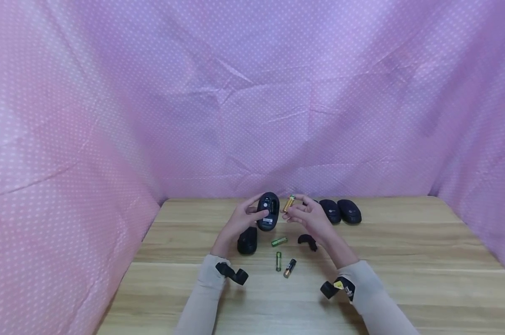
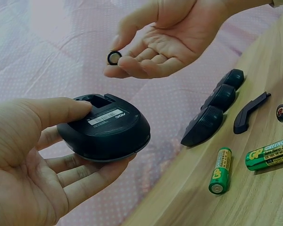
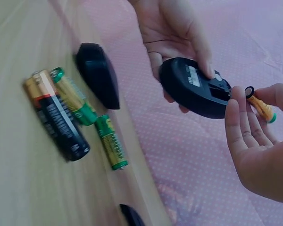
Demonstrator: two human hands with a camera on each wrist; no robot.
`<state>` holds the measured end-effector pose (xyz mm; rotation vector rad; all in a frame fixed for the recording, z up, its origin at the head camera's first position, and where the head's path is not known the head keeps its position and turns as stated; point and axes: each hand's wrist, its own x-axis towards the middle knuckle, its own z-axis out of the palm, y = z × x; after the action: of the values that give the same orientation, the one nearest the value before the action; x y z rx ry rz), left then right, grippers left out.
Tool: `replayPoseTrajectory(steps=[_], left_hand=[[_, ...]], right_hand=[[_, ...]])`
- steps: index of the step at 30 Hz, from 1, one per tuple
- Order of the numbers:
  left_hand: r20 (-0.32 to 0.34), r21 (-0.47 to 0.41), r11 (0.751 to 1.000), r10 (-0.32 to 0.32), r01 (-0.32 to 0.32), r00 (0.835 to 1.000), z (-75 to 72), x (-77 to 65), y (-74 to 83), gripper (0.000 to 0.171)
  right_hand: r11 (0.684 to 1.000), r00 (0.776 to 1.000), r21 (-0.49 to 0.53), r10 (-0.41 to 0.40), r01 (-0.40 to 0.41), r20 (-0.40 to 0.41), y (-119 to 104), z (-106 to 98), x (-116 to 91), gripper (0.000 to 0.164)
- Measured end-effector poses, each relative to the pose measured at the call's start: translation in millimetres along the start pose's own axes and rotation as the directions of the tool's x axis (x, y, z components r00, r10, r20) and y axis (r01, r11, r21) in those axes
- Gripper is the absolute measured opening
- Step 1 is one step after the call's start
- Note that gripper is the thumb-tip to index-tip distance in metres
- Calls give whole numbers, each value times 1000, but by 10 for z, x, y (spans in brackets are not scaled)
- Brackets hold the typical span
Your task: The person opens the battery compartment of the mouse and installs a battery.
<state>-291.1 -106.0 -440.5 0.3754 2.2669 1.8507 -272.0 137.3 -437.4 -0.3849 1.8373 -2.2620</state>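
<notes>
The mouse (image 1: 271, 218) is held up off the counter (image 1: 172, 242), its underside turned toward the head camera, with a label and an uncovered slot showing. The left hand (image 1: 239, 225) has its grip on the mouse: the thumb lies across the underside and the other fingers support the far side. To the right of the mouse, just beside it but apart, the right hand (image 1: 315, 222) pinches a gold battery (image 1: 288, 204), its green end tilted up and away from the mouse; that grip is closed on the battery alone.

On the counter, closer to the person than the mouse, lie two green batteries (image 1: 279, 242) and a black battery (image 1: 290, 268). One green battery is slanted and nearest the mouse; the other points toward the person, with the black battery near its right side. A rounded black piece (image 1: 247, 241) lies below and left of the mouse, and a bent black part (image 1: 307, 241) below and right of it.

Well to the right of the mouse, three more mice (image 1: 330, 211) stand in a row, the nearest partly hidden by the right hand. Behind the mouse hangs a dotted pink cloth (image 1: 252, 130).
</notes>
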Motion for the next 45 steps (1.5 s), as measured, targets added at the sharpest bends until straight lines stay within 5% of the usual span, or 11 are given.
replayPoseTrajectory(steps=[11, 17, 21, 29, 36, 45], left_hand=[[5, 43, 999, -7, 7, 1000, 53, -9, -4, 59], [14, 62, 998, -11, 10, 1000, 77, -32, -14, 60], [18, 67, 998, -14, 13, 1000, 75, -29, -17, 60], [30, 79, 997, -12, 10, 999, 76, -7, -16, 60], [60, 70, 998, 2, -7, 998, 100, -4, -47, 56], [63, 76, 997, 4, -9, 998, 124, 12, -58, 56]], right_hand=[[996, 999, -85, -41, 38, -33, -14, -7, -14, 44], [974, 992, -219, -80, 57, -96, -4, 28, -19, 36], [937, 980, -333, -152, 102, -128, 9, 61, -13, 30], [816, 939, -549, -310, 183, -147, 27, 124, -34, 22], [729, 911, -647, -392, 221, -130, 34, 186, -65, 23], [660, 878, -711, -461, 244, -127, 9, 207, -71, 26]])
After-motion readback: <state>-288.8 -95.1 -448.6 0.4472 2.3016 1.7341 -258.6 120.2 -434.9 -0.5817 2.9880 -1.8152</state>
